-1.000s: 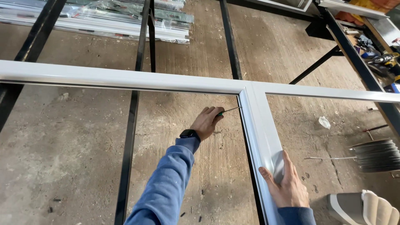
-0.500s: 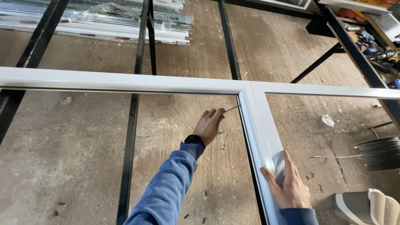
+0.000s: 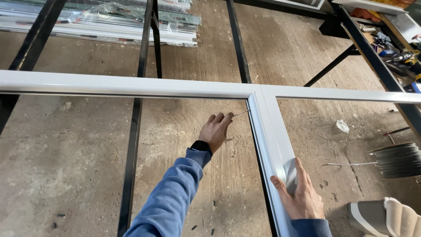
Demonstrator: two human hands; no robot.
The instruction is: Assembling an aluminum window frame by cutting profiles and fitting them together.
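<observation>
A white window frame (image 3: 131, 85) lies flat on a black metal stand, its long rail running left to right and an upright bar (image 3: 274, 140) coming toward me. My left hand (image 3: 215, 131), in a blue sleeve with a dark wristwatch, is shut on a thin metal tool (image 3: 241, 113). The tool's tip touches the inner corner where the bar meets the rail. My right hand (image 3: 300, 197) grips the upright bar lower down, thumb on its left edge and fingers over the top.
Black steel bars (image 3: 133, 145) of the stand cross under the frame above a concrete floor. Wrapped white profiles (image 3: 101, 26) lie at the back left. A workbench with tools (image 3: 394, 48) is at the right, a coil of dark strip (image 3: 397, 160) on the floor, and a shoe (image 3: 388, 219) at bottom right.
Both hands stay where they were, the tool tip still at the frame's inner corner. Only the view has shifted slightly.
</observation>
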